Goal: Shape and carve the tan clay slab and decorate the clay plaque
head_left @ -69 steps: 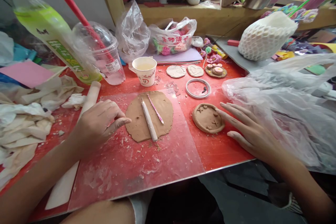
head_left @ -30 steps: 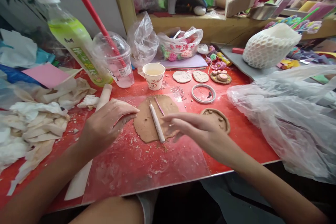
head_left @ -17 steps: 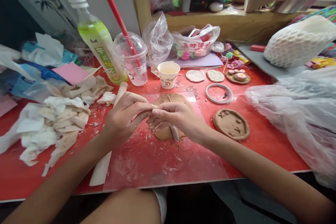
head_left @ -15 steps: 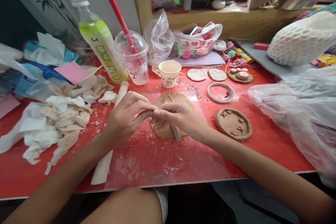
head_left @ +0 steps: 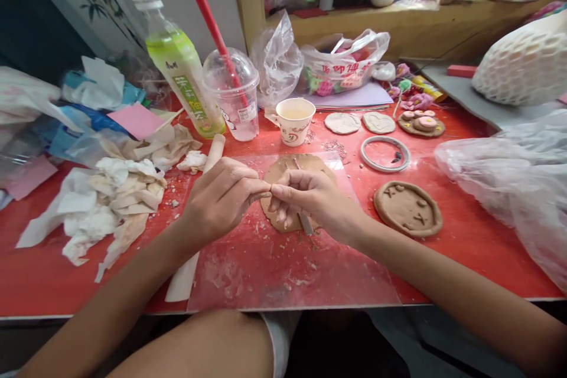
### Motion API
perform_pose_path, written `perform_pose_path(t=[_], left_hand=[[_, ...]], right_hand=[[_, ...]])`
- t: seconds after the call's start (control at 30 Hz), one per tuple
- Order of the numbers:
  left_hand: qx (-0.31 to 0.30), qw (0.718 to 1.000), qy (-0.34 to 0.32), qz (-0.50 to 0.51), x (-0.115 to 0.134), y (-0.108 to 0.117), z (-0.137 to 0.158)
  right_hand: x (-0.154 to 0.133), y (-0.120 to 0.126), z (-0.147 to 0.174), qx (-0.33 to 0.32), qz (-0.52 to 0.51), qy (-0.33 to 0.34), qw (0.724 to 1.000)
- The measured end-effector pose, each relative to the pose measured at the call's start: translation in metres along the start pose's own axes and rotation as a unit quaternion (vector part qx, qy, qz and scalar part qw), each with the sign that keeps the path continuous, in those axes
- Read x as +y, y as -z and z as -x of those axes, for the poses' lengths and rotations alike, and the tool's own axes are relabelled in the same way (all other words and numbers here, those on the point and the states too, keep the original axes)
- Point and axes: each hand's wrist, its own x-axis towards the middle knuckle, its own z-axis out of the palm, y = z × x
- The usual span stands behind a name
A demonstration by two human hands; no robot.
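Note:
My left hand (head_left: 224, 195) and my right hand (head_left: 305, 198) meet fingertip to fingertip above the work sheet. Both are closed in a pinch; whatever sits between the tips is too small and hidden to name. Under them lies a flat slab of brown clay (head_left: 325, 170), partly covered by my right hand. A thin flat tool (head_left: 306, 224) rests on the slab, its middle hidden behind that hand. Left of my left hand, a pale rolling pin (head_left: 183, 277) lies slanted, partly beneath my wrist. A round clay plaque (head_left: 407, 209) with a raised rim and small marks is to the right.
Behind the slab stand a paper cup (head_left: 295, 121), a plastic cup with a red straw (head_left: 234, 103) and a green drink bottle (head_left: 183, 80). Crumpled tissues (head_left: 115, 195) lie left. A grey ring (head_left: 385, 153), clay discs (head_left: 342, 123) and a clear plastic bag (head_left: 509, 177) are right.
The view has shifted slightly, so the table things appear a little farther right. My fingertips stay together, and my left fingers have curled in closer to the right ones.

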Motion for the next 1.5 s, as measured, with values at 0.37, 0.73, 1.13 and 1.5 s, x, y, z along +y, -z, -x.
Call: perform_pose_path(t=[0.37, 0.73, 1.13, 1.5], left_hand=[[-0.022, 0.984, 0.167, 0.061, -0.0003, -0.0058, -0.0011], [-0.016, 0.99, 0.123, 0.07, 0.0001, -0.005, -0.0031], [-0.057, 0.989, 0.105, 0.088, -0.0011, -0.0058, -0.0011], [-0.045, 0.991, 0.095, 0.082, -0.0015, -0.0062, -0.0015]], right_hand=[[-0.0006, 0.0057, 0.0026, 0.079, 0.076, 0.014, 0.994], [0.0075, 0.0035, 0.0001, 0.094, 0.06, -0.011, 0.994], [0.0069, 0.0025, 0.0017, 0.096, 0.053, -0.019, 0.994], [0.0064, 0.0039, 0.0021, 0.093, 0.055, -0.026, 0.994]])
